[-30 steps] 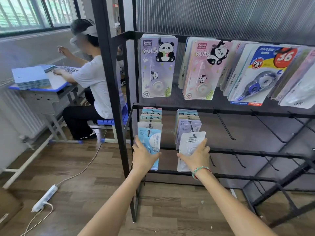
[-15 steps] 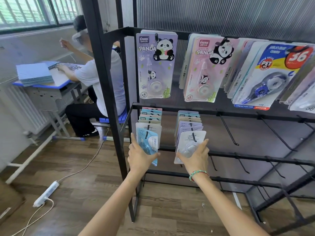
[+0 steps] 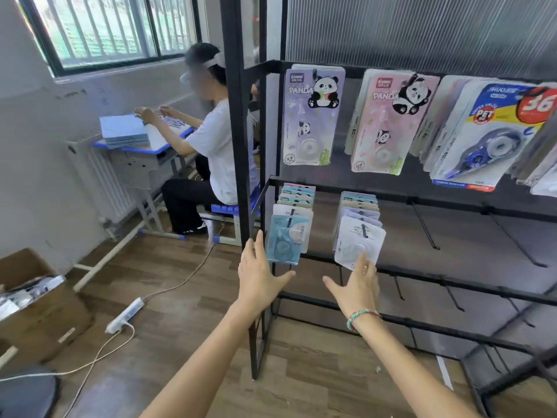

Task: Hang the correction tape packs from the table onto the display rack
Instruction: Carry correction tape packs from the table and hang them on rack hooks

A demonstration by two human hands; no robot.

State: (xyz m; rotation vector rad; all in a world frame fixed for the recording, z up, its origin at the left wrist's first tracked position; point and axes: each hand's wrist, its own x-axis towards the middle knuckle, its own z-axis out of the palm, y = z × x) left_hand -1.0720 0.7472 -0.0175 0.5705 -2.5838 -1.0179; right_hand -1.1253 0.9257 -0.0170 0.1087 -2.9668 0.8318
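Your left hand (image 3: pixel 259 276) and right hand (image 3: pixel 358 285), both spread and empty, sit at 6 o'clock beneath the blue pack (image 3: pixel 287 239) and white pack (image 3: pixel 358 242), both hung on the display rack (image 3: pixel 422 200), whose many hooks toward 3 o'clock look bare.

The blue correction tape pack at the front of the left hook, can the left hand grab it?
Probably yes. The open left hand sits just beside and below the blue correction tape pack, with nothing between them.

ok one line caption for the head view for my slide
Both open hands, left hand and right hand, at two correction tape packs, blue pack and white pack, hung on the display rack.
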